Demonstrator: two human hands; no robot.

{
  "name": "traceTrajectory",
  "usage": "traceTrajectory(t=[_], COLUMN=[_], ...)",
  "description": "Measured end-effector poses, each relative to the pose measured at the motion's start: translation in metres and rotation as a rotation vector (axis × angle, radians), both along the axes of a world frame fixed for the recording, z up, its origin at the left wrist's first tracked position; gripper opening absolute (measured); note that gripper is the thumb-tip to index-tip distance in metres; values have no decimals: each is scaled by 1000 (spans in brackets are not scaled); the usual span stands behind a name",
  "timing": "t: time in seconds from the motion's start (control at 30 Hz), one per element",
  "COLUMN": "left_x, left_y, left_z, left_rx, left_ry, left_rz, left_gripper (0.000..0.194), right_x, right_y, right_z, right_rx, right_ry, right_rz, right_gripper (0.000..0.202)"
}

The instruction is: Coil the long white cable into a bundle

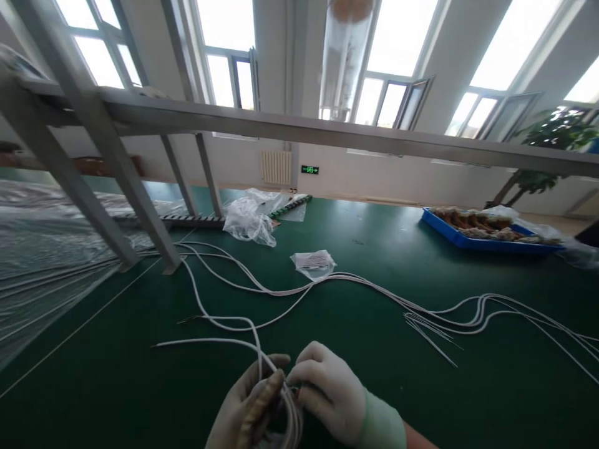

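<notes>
White cables point(294, 415) are looped into a bundle at the bottom centre. My left hand point(255, 402), in a white glove with a stained thumb, is closed around this bundle. Two cable ends stick out to the left above the green surface. My right hand point(327, 390), gloved with a pale green cuff, is closed at the right side of the bundle. Its fingertips are pressed together by the cables, beside a small dark and red spot. What those fingertips hold is too small to make out.
Long white cables point(369, 284) cross the green table point(369, 368). Beyond them lie a small clear bag point(313, 262), crumpled plastic point(250, 221) and a filled blue tray point(491, 244). A metal frame point(327, 128) spans above, its posts standing at left. Short wires point(433, 333) lie at right.
</notes>
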State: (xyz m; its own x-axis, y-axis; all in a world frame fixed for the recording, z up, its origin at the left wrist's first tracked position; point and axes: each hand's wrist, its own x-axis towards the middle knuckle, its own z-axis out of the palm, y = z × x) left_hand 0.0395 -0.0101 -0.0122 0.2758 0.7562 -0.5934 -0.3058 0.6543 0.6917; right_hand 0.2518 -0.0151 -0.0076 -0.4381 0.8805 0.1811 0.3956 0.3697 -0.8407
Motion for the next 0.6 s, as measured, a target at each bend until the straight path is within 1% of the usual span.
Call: traceTrajectory(t=[0.07, 0.1, 0.13, 0.17, 0.2, 0.27, 0.3, 0.33, 0.37, 0.43, 0.47, 0.53, 0.57, 0.6], left_x=[5, 8, 10, 12, 13, 12, 11, 10, 9, 6, 5, 4, 3, 2], left_y=[0, -2, -3, -5, -6, -7, -6, -5, -4, -2, -2, -2, -4, -5], left_z=[-1, -2, -3, -3, -2, 2, 3, 5, 6, 10, 12, 15, 17, 17], left_rx=[42, 81, 112, 137, 150, 162, 163, 165, 173, 171, 173, 194, 211, 224], left_ry=[-1, 24, 60, 102, 144, 206, 215, 208, 198, 164, 137, 89, 74, 70], left_rz=[-3, -4, -11, -15, -26, -33, -30, -22, -12, 16, 31, 42, 39, 35], left_gripper=[65, 64, 63, 64, 64, 63, 63, 63, 64, 68, 71, 73, 71, 67], right_x=[-3, -6, -9, -12, -14, -17, -17, -17, -17, -19, -22, -30, -34, -37], right_y=[0, 1, 1, 2, 4, 7, 7, 8, 7, 2, -2, -10, -13, -15], right_z=[1, 2, 2, 2, 2, -2, -4, -7, -10, -16, -19, -28, -32, -38], right_rx=[107, 136, 128, 58, -71, -410, -532, -580, -561, -448, -401, -358, -343, -327], right_ry=[-82, -127, -158, -163, -136, -14, 39, 69, 82, 93, 98, 116, 123, 127], right_rz=[8, -6, -38, -77, -108, -113, -114, -129, -162, -231, -223, -153, -140, -158], right_gripper=[21, 23, 25, 26, 26, 28, 30, 31, 34, 39, 42, 45, 46, 47])
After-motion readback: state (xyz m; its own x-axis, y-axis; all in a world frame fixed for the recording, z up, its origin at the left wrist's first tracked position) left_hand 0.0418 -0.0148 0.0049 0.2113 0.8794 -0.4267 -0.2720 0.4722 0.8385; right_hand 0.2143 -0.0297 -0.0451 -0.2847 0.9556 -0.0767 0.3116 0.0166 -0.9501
